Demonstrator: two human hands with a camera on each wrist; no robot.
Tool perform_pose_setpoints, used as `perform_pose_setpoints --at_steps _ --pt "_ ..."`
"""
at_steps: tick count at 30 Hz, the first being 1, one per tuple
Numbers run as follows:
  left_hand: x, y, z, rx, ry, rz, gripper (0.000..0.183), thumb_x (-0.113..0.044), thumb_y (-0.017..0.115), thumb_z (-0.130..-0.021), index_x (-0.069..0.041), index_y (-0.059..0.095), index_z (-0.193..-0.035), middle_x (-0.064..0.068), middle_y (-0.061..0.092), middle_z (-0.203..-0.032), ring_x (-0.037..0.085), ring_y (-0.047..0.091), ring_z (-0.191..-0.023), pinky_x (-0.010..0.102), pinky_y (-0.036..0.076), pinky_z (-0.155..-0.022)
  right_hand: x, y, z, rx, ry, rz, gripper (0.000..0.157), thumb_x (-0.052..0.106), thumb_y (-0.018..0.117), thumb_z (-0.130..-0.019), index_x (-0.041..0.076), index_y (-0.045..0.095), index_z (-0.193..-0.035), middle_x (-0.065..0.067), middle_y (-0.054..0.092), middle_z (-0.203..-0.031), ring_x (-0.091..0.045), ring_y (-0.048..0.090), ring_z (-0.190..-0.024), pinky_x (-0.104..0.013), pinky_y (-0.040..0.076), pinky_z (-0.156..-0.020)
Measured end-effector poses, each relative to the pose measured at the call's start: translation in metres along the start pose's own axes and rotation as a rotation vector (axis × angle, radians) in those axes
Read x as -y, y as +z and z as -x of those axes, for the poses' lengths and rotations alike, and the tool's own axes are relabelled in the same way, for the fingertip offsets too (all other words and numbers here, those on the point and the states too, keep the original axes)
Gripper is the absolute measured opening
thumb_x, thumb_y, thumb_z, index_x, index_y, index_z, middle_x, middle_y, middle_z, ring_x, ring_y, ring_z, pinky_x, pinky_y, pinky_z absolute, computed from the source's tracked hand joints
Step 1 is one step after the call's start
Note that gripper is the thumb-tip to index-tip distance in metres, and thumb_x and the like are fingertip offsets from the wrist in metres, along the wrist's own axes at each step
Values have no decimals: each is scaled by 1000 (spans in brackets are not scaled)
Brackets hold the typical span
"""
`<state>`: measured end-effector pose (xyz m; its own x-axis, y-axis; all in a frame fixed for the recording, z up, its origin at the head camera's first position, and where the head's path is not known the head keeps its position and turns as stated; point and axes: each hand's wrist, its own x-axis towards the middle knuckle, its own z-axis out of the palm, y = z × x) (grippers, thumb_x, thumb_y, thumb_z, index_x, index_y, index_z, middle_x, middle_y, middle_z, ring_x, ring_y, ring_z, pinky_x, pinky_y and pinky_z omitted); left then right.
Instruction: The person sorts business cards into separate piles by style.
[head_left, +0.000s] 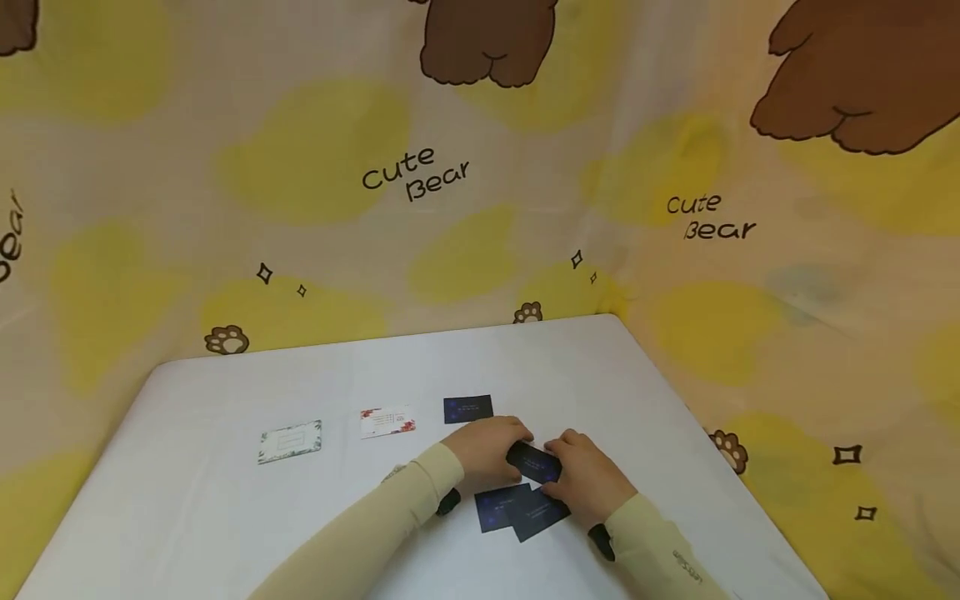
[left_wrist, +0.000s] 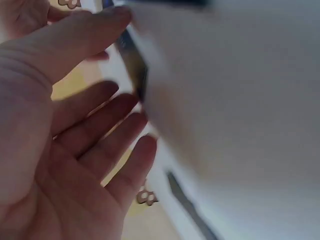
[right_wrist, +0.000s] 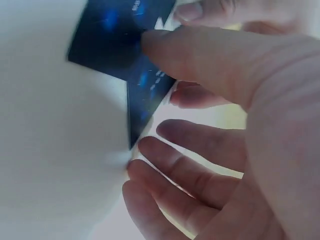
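Note:
A dark blue business card (head_left: pixel 535 462) is held just above the table between my two hands. My left hand (head_left: pixel 486 450) grips its left end, thumb on the near side and fingers on the far side. From the other end, my right hand (head_left: pixel 591 479) pinches it between thumb and fingers. In the left wrist view, the card (left_wrist: pixel 131 62) appears edge-on by the fingertips. Just below the hands, two more dark blue cards (head_left: pixel 497 510) lie overlapping on the table. In the right wrist view, the right thumb (right_wrist: pixel 167 47) overlaps dark card faces, while the other fingers curve below.
Farther back on the white table (head_left: pixel 360 517) lie another dark blue card (head_left: pixel 468 408), a white card with red flowers (head_left: pixel 387 422) and a white card with green leaves (head_left: pixel 290 441), spaced in a row. A bear-print curtain (head_left: pixel 315 250) rises behind the table and along its sides.

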<state>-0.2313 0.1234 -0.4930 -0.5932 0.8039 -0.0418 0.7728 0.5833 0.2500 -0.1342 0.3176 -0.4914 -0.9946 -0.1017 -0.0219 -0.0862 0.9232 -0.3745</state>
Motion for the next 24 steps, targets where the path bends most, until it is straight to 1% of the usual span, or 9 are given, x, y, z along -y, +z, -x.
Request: perform_pose_setpoints --at_steps 2,5,7,10,13,16,20,24 --pt "2 -3 -1 27 5 7 42 -27 89 -87 -19 77 -127 -8 73 -118 5 67 -99 24 57 -94 2 4 -3 16 1 -11 51 25 93 -83 3 74 -125 -2 65 -109 -15 57 -99 -41 57 -92" --pt "-2 -7 -3 53 27 -34 33 -23 91 -84 -19 80 -115 -8 70 -103 4 62 -86 22 55 -84 4 5 -6 24 -3 -11 42 20 92 -81 5 76 -117 0 63 -101 -14 54 -95 -40 55 -88" --pt "-6 -8 -4 64 29 -67 32 -23 91 -82 -19 80 -111 -8 67 -99 5 58 -83 22 54 -79 4 5 -7 29 3 -9 39 18 92 -81 6 76 -114 0 62 -99 -15 54 -94 -40 55 -88" --pt "-11 -7 -4 72 11 -120 38 -26 92 -78 -19 78 -113 -8 64 -98 6 56 -83 23 52 -76 5 5 -9 42 3 -9 39 17 91 -80 6 75 -113 0 61 -97 -16 53 -93 -40 55 -87" --pt "-11 -4 -2 66 -4 -172 46 -31 94 -75 -19 76 -115 -7 64 -99 7 55 -85 24 53 -77 6 6 -11 55 -11 -9 40 21 91 -82 5 75 -115 0 59 -98 -16 51 -93 -39 54 -85" --pt "-8 -3 0 43 -1 -220 51 -36 96 -72 -18 74 -115 -6 65 -99 8 56 -86 25 54 -78 7 8 -13 42 -42 1 43 26 91 -83 4 75 -115 -1 59 -101 -16 50 -93 -39 55 -84" --pt "-2 -2 3 7 9 -272 58 -43 95 -72 -16 73 -118 -4 67 -102 11 59 -90 27 57 -84 9 9 -17 6 -67 19 52 31 93 -82 5 74 -123 -5 64 -113 -17 56 -101 -42 57 -92" --pt "6 -4 5 -17 -7 -283 60 -43 91 -75 -15 72 -124 -1 68 -109 14 61 -97 29 58 -91 12 10 -25 -7 -84 32 63 32 94 -82 4 70 -134 -6 68 -127 -20 61 -111 -44 57 -100"
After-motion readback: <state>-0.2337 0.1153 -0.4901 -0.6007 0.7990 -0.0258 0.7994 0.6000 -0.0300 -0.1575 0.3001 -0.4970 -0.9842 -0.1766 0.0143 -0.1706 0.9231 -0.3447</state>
